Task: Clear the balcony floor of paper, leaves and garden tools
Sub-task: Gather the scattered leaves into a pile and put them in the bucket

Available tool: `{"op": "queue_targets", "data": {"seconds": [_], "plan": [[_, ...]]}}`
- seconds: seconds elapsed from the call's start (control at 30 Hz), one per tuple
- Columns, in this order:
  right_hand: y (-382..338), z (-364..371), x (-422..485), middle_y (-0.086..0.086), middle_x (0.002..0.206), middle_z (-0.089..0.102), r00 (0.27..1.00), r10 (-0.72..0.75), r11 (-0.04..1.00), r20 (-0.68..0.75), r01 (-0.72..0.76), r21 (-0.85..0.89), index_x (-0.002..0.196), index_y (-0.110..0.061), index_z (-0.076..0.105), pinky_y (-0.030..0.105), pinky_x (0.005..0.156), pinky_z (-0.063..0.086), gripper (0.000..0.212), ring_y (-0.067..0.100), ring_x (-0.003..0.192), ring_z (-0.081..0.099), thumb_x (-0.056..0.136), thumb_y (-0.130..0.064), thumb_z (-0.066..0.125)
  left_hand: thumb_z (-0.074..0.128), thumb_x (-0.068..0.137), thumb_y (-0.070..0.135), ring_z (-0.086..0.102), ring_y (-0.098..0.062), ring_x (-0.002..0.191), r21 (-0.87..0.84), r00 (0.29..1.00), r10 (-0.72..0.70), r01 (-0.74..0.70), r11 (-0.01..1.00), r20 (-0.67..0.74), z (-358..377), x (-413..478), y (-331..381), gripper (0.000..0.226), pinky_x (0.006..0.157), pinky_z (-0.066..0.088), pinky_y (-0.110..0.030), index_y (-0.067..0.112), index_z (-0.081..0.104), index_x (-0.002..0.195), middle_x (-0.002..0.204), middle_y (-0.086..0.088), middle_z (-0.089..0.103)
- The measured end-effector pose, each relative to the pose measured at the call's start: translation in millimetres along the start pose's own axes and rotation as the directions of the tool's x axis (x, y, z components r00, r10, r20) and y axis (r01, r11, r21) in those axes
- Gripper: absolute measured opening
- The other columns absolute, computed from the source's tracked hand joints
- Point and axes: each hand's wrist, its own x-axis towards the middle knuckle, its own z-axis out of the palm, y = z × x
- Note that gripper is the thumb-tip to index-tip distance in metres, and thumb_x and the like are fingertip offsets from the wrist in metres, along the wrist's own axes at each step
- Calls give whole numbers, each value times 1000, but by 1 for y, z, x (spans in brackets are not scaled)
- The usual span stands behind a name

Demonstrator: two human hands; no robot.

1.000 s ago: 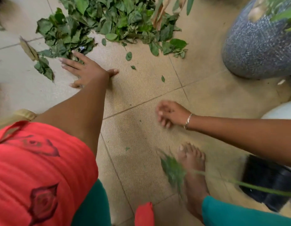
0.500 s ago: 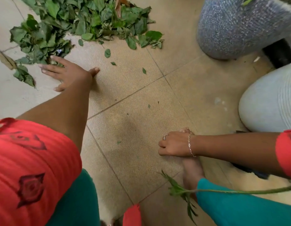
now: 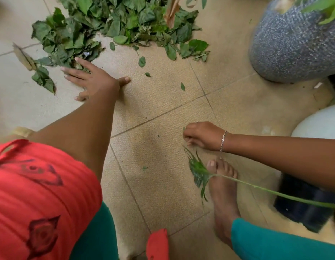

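Observation:
A big pile of green leaves point(image 3: 125, 21) lies on the tiled floor point(image 3: 163, 184) at the top. My left hand point(image 3: 93, 79) rests flat on the tile at the pile's near edge, fingers spread, fingertips touching the leaves. Loose small leaves point(image 3: 141, 61) lie scattered between the pile and my right hand. My right hand point(image 3: 202, 136) is down at the floor with fingers curled, and a tiny green leaf scrap point(image 3: 183, 128) shows at its fingertips. A dry brown leaf point(image 3: 24, 57) lies left of the pile.
A speckled grey pot point(image 3: 294, 44) stands at the top right and a white pot point(image 3: 320, 122) below it. A long green stem with a ragged leaf point(image 3: 198, 173) crosses over my bare foot point(image 3: 222, 186). A dark object point(image 3: 303, 207) sits at the right edge.
My right hand has gone from beside my foot forward to a spot on the tile, fingers curled down. My left hand has stayed flat by the leaf pile.

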Motion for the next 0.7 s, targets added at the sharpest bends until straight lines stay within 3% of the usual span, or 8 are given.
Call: {"op": "queue_targets", "data": {"seconds": [0.13, 0.27, 0.33, 0.47, 0.57, 0.6, 0.63, 0.7], "plan": [[5, -7, 3, 10, 84, 65, 986, 102, 987, -132, -84, 134, 83, -1, 64, 24, 68, 36, 4, 22, 77, 58, 83, -5, 64, 74, 60, 62, -16, -38, 142, 6, 999, -25, 24, 1000, 25, -2, -1, 3, 135, 108, 10, -64, 11, -16, 147, 151, -26, -23], [16, -39, 16, 4, 79, 61, 888, 299, 928, -349, -186, 324, 83, 0, 65, 11, 63, 37, 7, 6, 65, 50, 80, -5, 68, 75, 61, 59, -18, -38, 142, -9, 1000, -1, 1, 1000, 30, -3, -3, 3, 134, 108, 8, -65, 12, -17, 147, 151, -25, -25], [21, -58, 31, 4, 85, 61, 820, 363, 894, -443, -172, 413, 89, -2, 66, 15, 68, 42, 11, 1, 69, 51, 79, -4, 69, 76, 60, 58, -19, -37, 142, -6, 1000, 10, -10, 1000, 30, -3, -2, 2, 135, 104, 11, -70, 14, -17, 147, 150, -24, -26], [41, -94, 77, 10, 130, 45, 829, 432, 876, -356, -291, 385, 126, -12, 53, 25, 98, 33, 56, 19, 117, 44, 75, -11, 74, 78, 57, 58, -20, -37, 141, 6, 999, 18, -19, 1000, 46, -3, 4, 1, 138, 100, 15, -74, 16, -18, 147, 150, -22, -29], [54, -109, 105, 7, 117, 55, 711, 588, 794, -385, -418, 441, 109, -12, 62, 19, 82, 36, 31, 22, 106, 54, 81, -1, 64, 81, 54, 56, -22, -37, 141, 2, 998, -6, 5, 1000, 57, -3, 9, 3, 142, 98, 15, -75, 18, -19, 147, 149, -21, -31], [55, -111, 112, 4, 102, 62, 710, 609, 771, -353, -426, 472, 96, -12, 66, 20, 79, 38, 24, 20, 96, 58, 82, 5, 56, 82, 53, 55, -22, -37, 140, 3, 998, -21, 21, 1000, 64, -4, 10, 4, 143, 98, 15, -75, 19, -20, 146, 149, -20, -32], [56, -110, 119, 1, 87, 64, 781, 553, 804, -291, -407, 435, 84, -12, 68, 21, 77, 40, 29, 15, 86, 60, 81, 10, 50, 82, 53, 54, -23, -36, 140, 3, 996, -37, 37, 999, 75, -4, 12, 6, 144, 98, 15, -75, 20, -22, 146, 149, -19, -33], [51, -105, 134, 2, 85, 64, 921, 378, 878, -94, -324, 352, 92, -10, 68, 25, 78, 45, 38, 6, 81, 60, 79, 15, 43, 82, 52, 54, -24, -36, 140, 3, 994, -57, 57, 998, 92, -5, 13, 8, 145, 98, 15, -75, 21, -25, 145, 148, -18, -35]]}}
